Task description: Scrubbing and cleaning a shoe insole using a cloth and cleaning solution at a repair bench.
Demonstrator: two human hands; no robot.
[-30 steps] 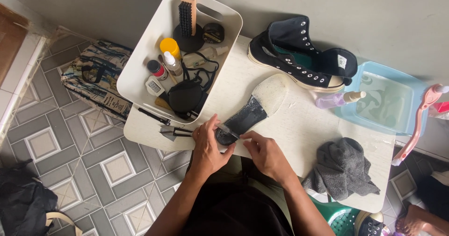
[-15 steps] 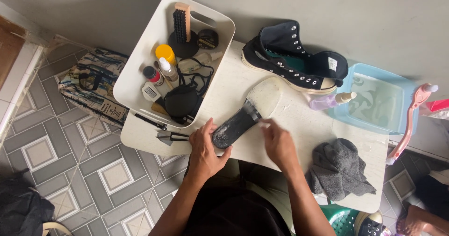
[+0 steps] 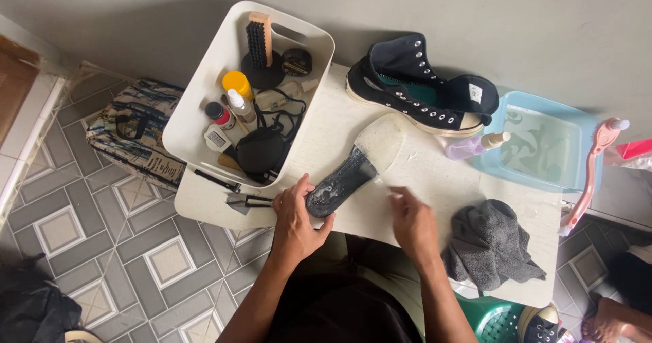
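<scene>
A shoe insole (image 3: 353,166), dark and wet at the heel end and pale at the toe end, lies slanted on the white table (image 3: 441,187). My left hand (image 3: 295,217) grips its heel end at the table's front edge. My right hand (image 3: 411,221) is off the insole, to its right, low over the table with fingers curled; whether something small is in it cannot be told. A black high-top sneaker (image 3: 421,92) lies on its side behind the insole.
A white bin (image 3: 197,105) of brushes, bottles and polish stands at the left. A grey cloth (image 3: 492,244) lies at the right, a small bottle (image 3: 475,146) and a blue water basin (image 3: 536,146) behind it. A pink brush (image 3: 587,170) leans at the far right. A tool (image 3: 248,200) lies by my left hand.
My right hand has come off the insole and moved right and toward me. My left hand keeps hold of the heel end.
</scene>
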